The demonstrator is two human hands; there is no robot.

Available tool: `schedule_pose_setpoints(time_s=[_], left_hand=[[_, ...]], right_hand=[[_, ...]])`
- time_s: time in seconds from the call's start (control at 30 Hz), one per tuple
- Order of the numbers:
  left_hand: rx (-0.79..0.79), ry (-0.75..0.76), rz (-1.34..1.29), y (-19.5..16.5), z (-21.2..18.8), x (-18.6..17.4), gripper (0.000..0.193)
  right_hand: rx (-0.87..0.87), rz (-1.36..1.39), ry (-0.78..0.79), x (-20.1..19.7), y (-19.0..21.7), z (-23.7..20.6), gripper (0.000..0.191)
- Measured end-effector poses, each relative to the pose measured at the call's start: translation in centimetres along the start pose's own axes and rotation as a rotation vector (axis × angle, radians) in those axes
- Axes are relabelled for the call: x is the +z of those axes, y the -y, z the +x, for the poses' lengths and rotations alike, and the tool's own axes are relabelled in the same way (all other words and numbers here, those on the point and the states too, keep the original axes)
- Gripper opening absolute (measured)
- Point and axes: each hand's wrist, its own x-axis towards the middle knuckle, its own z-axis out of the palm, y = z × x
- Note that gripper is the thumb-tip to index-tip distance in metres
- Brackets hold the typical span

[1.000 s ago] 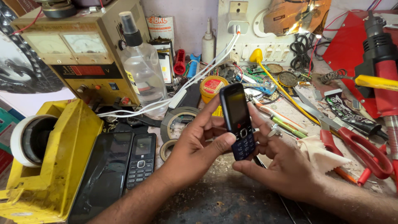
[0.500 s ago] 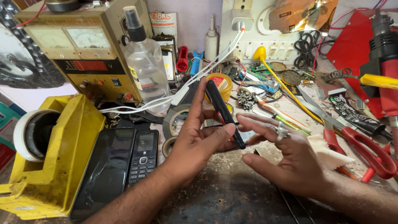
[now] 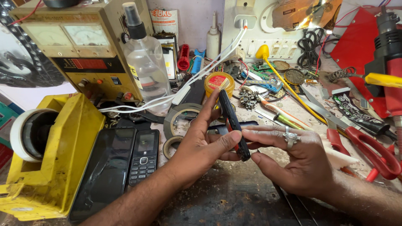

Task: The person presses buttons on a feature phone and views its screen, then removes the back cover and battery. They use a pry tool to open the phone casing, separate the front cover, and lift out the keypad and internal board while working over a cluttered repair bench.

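From the head camera we look down on a crowded repair bench (image 3: 234,201); our left hand (image 3: 201,148) and right hand (image 3: 299,161) meet over its middle, and between them stands a small black keypad phone (image 3: 232,123), turned edge-on to us and tilted so that its top leans away toward the back of the bench; a sliver of red shows along its near edge. We judge the step in hand to be an inspection or opening of the phone's side seam; the handset is held, not yet apart. The next move, as we judge it, calls for a firm pinch from the left hand while a right fingertip works along the edge; too much twist could let the slim body slip.

Left hand: palm turned inward, thumb pressed against the phone's lower side, fingers curled up behind it, closed on the handset; forearm coming in from the lower left. Right hand: fingers nearly straight and held together, pointing left, tips touching the phone's lower end, thumb beneath; it carries a ring (image 3: 292,138) and grasps nothing else.

Beside the left forearm lie a second keypad phone (image 3: 143,157) and a dark smartphone (image 3: 106,171), with a yellow tape dispenser (image 3: 63,159) further left; red-handled scissors (image 3: 360,142) rest to the right.
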Motion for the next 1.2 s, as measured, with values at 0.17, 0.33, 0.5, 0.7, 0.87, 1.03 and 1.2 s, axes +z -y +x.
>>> schedule_pose_setpoints(time_s=[0.17,0.33,0.5,0.7,0.87,1.03,1.2], left_hand=[[0.010,0.007,0.009,0.0,-0.1,0.0,0.099],[-0.008,-0.009,0.065,-0.3,-0.1,0.0,0.101],[-0.006,-0.047,0.168,-0.3,-0.3,0.1,0.105],[0.041,0.091,0.188,0.3,-0.6,0.2,0.107],[-0.039,0.175,0.129,1.6,-0.9,0.7,0.103],[-0.083,0.218,0.129,1.7,-1.3,0.7,0.111],[-0.100,0.204,0.167,1.4,-1.7,1.4,0.121]], right_hand=[[-0.005,-0.013,0.002,-0.1,0.1,-0.1,0.042],[0.033,0.051,0.012,-0.1,0.0,-0.1,0.044],[0.153,0.281,0.028,0.9,-0.2,-0.1,0.050],[0.189,0.288,0.130,0.5,-0.1,0.7,0.090],[0.202,0.505,0.148,0.2,0.0,1.1,0.105],[0.285,0.545,0.157,0.4,0.0,1.2,0.106],[0.370,0.601,0.166,0.4,0.4,1.2,0.108]])
